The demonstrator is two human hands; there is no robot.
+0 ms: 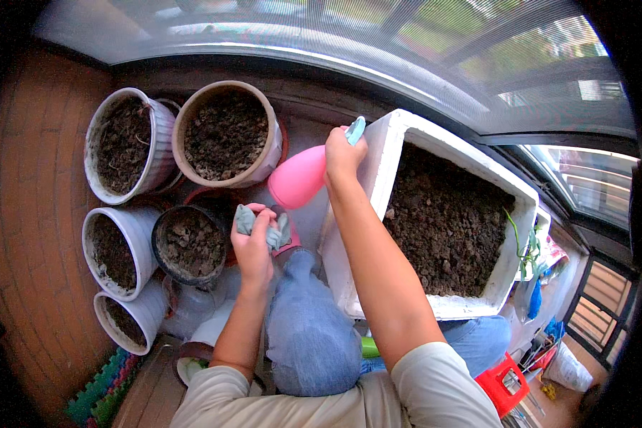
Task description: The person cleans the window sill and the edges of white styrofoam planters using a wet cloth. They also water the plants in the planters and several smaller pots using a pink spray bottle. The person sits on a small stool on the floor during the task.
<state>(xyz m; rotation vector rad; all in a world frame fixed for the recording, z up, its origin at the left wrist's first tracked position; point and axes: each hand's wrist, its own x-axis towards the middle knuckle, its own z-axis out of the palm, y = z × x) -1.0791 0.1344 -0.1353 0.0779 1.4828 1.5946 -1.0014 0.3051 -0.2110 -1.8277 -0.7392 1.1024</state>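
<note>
My right hand (344, 153) is closed around the neck of a pink spray bottle (297, 177) with a light blue head. The bottle lies tilted in the air, its base toward the lower left, beside the left wall of a white foam box (379, 167) full of dark soil (453, 221). Held in my left hand (252, 246) is a crumpled grey-green cloth (279, 234), which pokes out on both sides of the fingers. That hand hovers between a black pot (160, 251) of soil and my bent knee. Just under the cloth shows a pink object (290, 245), mostly hidden.
Several soil-filled pots stand at left, among them a tan pot (180, 143) and a white ribbed pot (162, 146). A brick wall (39, 207) bounds the left, screened windows (378, 57) the far side. A red plastic stool (503, 385) is at lower right. Green leaves (526, 253) hang beside the box.
</note>
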